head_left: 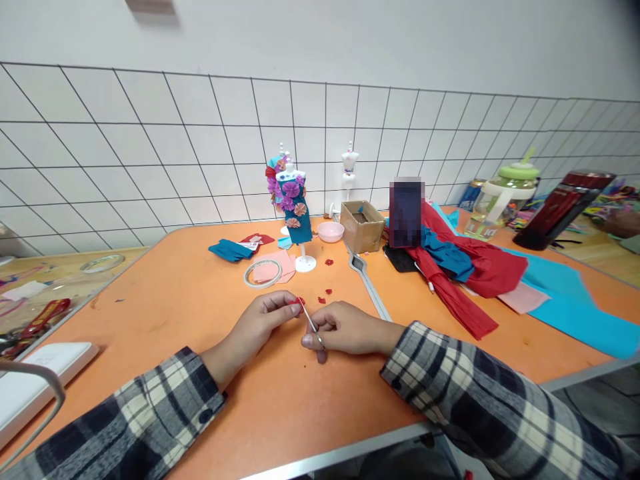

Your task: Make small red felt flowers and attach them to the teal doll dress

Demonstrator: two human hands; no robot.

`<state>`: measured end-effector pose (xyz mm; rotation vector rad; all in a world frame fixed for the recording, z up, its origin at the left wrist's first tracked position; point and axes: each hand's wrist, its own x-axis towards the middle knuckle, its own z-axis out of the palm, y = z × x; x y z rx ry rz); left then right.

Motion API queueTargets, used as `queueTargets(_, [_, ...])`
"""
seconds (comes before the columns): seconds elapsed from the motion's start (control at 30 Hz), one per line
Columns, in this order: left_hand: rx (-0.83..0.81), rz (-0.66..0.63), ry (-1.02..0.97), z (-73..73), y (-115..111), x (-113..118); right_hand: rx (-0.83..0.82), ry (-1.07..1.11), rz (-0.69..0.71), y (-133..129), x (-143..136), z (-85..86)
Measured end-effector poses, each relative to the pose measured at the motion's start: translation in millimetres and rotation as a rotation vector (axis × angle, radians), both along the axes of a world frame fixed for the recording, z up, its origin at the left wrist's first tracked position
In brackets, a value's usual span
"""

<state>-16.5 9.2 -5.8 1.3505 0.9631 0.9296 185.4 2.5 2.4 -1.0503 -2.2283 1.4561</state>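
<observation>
Between the thumb and fingers of my left hand [257,321] is a small piece of red crepe paper [297,305]. My right hand [345,328] grips a pair of small scissors [309,319], fingers in the handle loops, and their blades meet the red piece. How far the blades are apart is too small to tell. Just beyond my hands lie a few red scraps [329,291] on the orange table [225,400]. Farther back stands a mini dress form [299,230] in a teal dress with purple and peach paper flowers.
A tape roll [263,274] rests on peach paper. Behind are a pink bowl [331,232], a cardboard box [364,227] and a bare dress form [349,167]. Larger scissors or tongs cannot be told apart in a grey tool [370,287]. At right: a phone [406,217], red paper [495,267], bottles.
</observation>
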Motion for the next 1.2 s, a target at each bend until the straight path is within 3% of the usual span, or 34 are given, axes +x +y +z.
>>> queueTargets(0.97, [-0.039, -0.008, -0.045, -5.9, 4.3, -4.7, 0.015, 0.020, 0.010, 0.5, 3.2, 0.2])
queueTargets(1.2, [-0.028, -0.008, -0.065, -8.3, 5.9, -5.4, 0.112, -0.019, 0.001, 1.9, 4.3, -2.5])
